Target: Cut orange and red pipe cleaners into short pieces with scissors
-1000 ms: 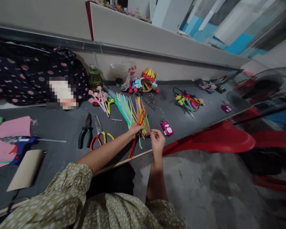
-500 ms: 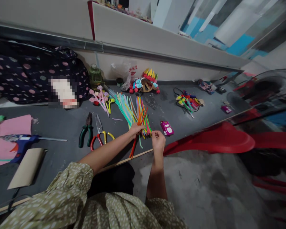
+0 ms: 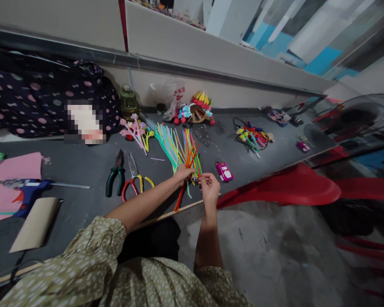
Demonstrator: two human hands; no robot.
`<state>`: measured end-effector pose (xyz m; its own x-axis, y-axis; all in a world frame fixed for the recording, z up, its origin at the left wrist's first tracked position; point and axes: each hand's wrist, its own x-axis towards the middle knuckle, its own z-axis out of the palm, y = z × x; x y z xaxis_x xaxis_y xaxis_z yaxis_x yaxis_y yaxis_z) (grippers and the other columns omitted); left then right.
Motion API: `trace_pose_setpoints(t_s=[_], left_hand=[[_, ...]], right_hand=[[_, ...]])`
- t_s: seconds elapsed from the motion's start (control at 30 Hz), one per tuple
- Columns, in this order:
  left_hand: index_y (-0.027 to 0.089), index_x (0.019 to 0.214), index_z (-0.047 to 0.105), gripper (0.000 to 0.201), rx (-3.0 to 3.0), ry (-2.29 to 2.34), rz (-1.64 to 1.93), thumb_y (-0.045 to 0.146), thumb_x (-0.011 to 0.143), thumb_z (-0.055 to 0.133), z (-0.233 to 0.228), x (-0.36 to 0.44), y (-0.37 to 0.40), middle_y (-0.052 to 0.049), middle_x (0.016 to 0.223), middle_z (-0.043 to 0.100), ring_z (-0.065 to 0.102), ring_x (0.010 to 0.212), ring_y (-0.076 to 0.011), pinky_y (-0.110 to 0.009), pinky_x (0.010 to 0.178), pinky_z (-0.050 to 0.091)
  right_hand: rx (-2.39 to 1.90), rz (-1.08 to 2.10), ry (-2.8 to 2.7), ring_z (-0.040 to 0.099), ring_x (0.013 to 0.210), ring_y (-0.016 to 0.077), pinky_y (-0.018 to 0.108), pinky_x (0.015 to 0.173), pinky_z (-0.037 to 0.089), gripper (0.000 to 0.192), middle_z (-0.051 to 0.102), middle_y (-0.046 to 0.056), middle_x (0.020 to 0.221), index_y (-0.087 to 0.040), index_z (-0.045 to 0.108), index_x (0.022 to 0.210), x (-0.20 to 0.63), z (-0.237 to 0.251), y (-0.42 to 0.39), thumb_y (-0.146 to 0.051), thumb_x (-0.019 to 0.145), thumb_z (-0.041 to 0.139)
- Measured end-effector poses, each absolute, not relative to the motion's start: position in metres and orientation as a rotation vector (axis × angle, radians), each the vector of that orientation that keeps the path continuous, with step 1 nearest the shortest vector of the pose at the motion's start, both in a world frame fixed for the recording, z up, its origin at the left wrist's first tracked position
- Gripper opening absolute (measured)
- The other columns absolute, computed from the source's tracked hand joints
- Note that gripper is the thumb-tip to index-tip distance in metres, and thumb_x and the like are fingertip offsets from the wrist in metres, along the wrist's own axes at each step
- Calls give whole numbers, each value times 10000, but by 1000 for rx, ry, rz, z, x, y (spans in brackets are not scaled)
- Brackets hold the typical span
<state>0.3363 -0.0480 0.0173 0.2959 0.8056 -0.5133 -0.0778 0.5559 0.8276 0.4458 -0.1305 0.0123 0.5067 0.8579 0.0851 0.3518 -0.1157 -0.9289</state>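
A fan of coloured pipe cleaners lies on the grey mat, spreading away from me. My left hand rests on the near ends of the bundle and pinches a few orange and red stems that stick out toward me. My right hand is just right of the bundle, fingers closed around the ends of several strands. A small pink case lies just right of my right hand.
Green-handled pliers and red-and-yellow scissors lie left of the bundle. A blue glue gun, pink sheet and rolled card sit far left. Finished pipe-cleaner flowers, a jar, craft piles and a red plastic chair surround the mat.
My right hand has shifted slightly left and up toward the bundle. My left hand stays on the stems.
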Motion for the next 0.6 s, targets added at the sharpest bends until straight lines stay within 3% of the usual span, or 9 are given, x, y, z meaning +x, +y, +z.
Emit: trace_pose_setpoints(t_s=[0.13,0.43,0.6], left_hand=[[167,677,515,171,786,1124,673,117,724,672,17,336,-49,77,342,426,370,297,-59,-191,362,190],[170,650,499,202,791,1135,686,78,716,667,21,337,-51,81,332,414,377,295,-57,-184,341,196],[168,650,502,213,798,1133,701,78,692,691,20,338,-52,78,345,436,395,296,-57,-177,332,199]], right_hand=[[-1819,426,-1120,649,637,193,295,634,502,263,680,43,699,-173,618,903,447,12,-131,-391,788,527],[-2001,250,-1203,604,631,212,299,639,429,279,689,81,693,-192,644,726,443,20,-129,-426,810,518],[-1973,364,-1182,618,600,210,286,598,427,332,702,79,655,-186,658,686,443,19,-126,-471,804,537]])
